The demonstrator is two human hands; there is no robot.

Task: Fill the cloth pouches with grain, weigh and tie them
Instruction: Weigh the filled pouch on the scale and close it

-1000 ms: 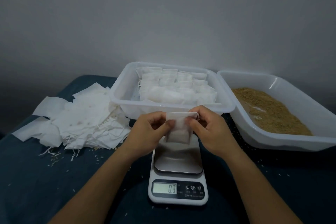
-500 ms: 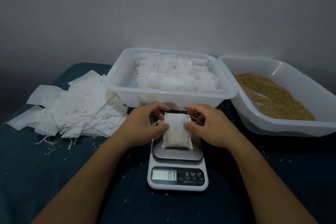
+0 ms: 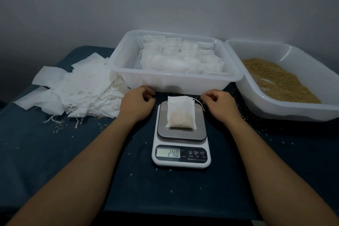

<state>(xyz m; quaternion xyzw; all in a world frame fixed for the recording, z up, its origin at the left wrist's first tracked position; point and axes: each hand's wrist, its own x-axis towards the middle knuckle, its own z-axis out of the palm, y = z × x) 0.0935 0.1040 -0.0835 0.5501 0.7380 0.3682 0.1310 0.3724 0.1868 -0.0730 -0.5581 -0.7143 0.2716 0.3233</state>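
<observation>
Head view: pouch (image 3: pixel 180 113) sits alone on scale (image 3: pixel 181 134), reading 24.0; left hand (image 3: pixel 136 103) and right hand (image 3: pixel 218 105) flank it, fingers loosely curled, grasping nothing. Best kept clear until reading settles.

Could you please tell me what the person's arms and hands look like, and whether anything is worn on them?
Both forearms are bare for as far as the view reaches: no sleeves show. The left hand and the right hand wear no gloves, and no ring, watch or bracelet is visible on the fingers or wrists.
</observation>
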